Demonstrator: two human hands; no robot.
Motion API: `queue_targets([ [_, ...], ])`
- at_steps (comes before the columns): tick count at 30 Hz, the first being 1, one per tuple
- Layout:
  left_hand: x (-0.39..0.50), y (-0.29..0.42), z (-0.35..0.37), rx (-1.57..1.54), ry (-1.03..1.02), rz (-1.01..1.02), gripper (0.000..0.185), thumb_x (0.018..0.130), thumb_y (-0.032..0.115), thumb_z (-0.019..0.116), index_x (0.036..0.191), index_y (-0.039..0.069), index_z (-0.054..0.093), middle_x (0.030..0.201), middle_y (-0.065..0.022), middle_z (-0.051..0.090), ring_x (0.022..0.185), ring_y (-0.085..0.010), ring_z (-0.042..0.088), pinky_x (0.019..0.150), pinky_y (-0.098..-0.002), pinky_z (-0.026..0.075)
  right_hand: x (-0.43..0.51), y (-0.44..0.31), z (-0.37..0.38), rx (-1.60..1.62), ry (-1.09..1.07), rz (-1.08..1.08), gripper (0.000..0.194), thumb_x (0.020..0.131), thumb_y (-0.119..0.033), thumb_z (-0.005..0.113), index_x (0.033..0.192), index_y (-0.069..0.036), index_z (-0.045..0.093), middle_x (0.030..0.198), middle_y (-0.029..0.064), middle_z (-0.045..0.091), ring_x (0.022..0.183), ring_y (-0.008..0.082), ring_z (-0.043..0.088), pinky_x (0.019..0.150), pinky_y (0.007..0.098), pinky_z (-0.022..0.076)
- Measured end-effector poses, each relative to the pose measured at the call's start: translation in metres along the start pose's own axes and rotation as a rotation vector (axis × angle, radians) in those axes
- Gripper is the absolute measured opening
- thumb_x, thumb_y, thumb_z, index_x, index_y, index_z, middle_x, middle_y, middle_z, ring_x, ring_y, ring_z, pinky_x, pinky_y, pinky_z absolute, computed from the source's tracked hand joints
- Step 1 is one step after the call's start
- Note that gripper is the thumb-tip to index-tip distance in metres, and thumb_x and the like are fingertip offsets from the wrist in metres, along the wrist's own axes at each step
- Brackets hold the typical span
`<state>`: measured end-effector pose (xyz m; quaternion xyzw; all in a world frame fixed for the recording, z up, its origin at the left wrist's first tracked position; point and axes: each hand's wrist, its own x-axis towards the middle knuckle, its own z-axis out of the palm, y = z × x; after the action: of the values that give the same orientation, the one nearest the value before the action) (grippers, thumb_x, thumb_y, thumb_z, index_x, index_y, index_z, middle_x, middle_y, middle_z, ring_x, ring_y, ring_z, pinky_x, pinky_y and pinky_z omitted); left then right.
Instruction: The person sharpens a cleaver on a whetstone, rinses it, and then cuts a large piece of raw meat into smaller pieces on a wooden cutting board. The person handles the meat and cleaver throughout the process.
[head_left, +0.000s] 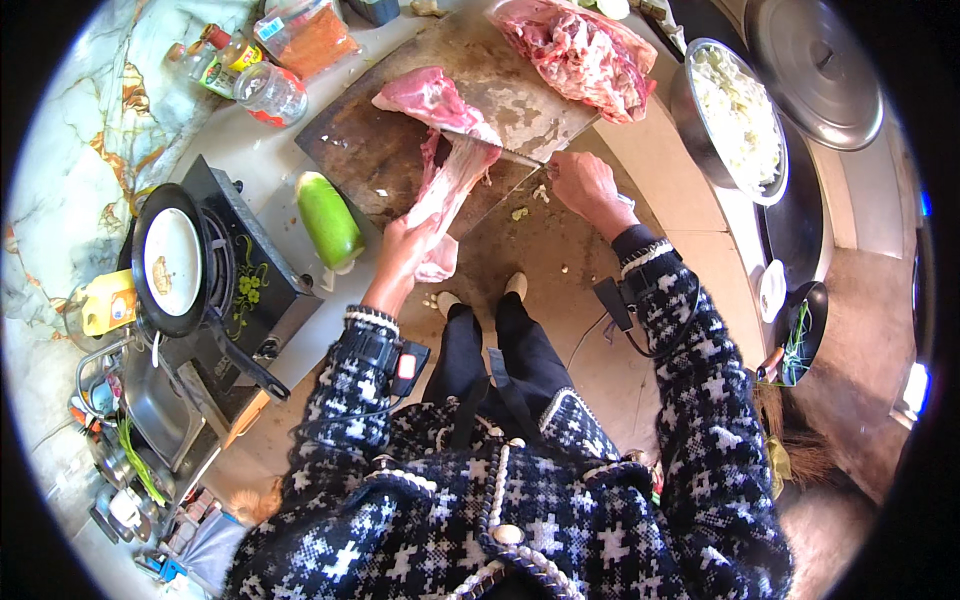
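My left hand (405, 244) grips the near end of a long piece of raw meat (435, 97), stretched fat or skin toward me and pink flesh at its far end. That far end lies on a dark, worn cutting board (367, 161). In my right hand (589, 187) is the handle of a knife (521, 158). Its blade reaches left into the meat about midway along, and part of the blade is hidden there. A larger chunk of raw meat (577, 56) rests at the board's far right corner.
Left of the board lies a green radish (328, 221). Beyond it, a pan (206, 311) holding a white plate (172, 259) sits on a gas stove (247, 285). A glass jar (270, 94) and bottles stand at the back left. A metal basin (697, 135) of shredded vegetable is at right.
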<state>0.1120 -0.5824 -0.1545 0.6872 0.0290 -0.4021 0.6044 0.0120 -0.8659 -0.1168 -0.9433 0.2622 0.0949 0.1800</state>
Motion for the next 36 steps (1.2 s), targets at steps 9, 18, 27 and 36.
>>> queue_targets([
  [9, -0.009, -0.011, 0.012, -0.083, 0.01, -0.019, 0.02, 0.094, 0.02, 0.066, 0.1, 0.001, 0.063, 0.062, -0.001, 0.053, 0.042, -0.0084, 0.044, 0.034, -0.0273, 0.028, -0.05, 0.011, -0.014, 0.253, -0.067, 0.201, 0.027, 0.085, -0.028, 0.062, 0.097, -0.005, 0.07, 0.089, 0.0218, 0.069, 0.09, 0.0405, 0.066, 0.079, 0.049, 0.052],
  [18, -0.017, -0.003, 0.01, -0.122, -0.087, -0.08, 0.022, 0.096, 0.024, 0.064, 0.097, 0.003, 0.059, 0.056, 0.0002, 0.044, 0.037, -0.0078, 0.037, 0.033, -0.0256, 0.023, -0.065, -0.034, 0.013, 0.473, 0.096, 0.144, 0.029, 0.087, -0.029, 0.064, 0.106, -0.008, 0.068, 0.084, 0.0216, 0.068, 0.085, 0.0397, 0.067, 0.075, 0.0473, 0.0526],
  [27, -0.014, 0.001, 0.013, -0.376, 0.019, -0.177, 0.018, 0.092, 0.015, 0.065, 0.102, 0.0, 0.067, 0.083, -0.0115, 0.069, 0.048, -0.0115, 0.054, 0.04, -0.0267, 0.038, -0.031, -0.055, 0.022, -0.108, -0.103, -0.168, 0.03, 0.084, -0.012, 0.055, 0.113, -0.006, 0.056, 0.081, 0.0189, 0.069, 0.08, 0.0374, 0.069, 0.069, 0.0488, 0.054],
  [36, -0.026, 0.013, -0.014, -0.434, -0.215, -0.258, 0.026, 0.094, 0.012, 0.06, 0.115, -0.004, 0.058, 0.076, -0.0168, 0.066, 0.04, -0.0146, 0.051, 0.029, -0.0232, 0.032, -0.014, 0.009, 0.003, -0.221, -0.082, -0.172, 0.028, 0.084, -0.012, 0.055, 0.112, -0.013, 0.06, 0.082, 0.0183, 0.068, 0.082, 0.04, 0.068, 0.07, 0.0507, 0.0524],
])
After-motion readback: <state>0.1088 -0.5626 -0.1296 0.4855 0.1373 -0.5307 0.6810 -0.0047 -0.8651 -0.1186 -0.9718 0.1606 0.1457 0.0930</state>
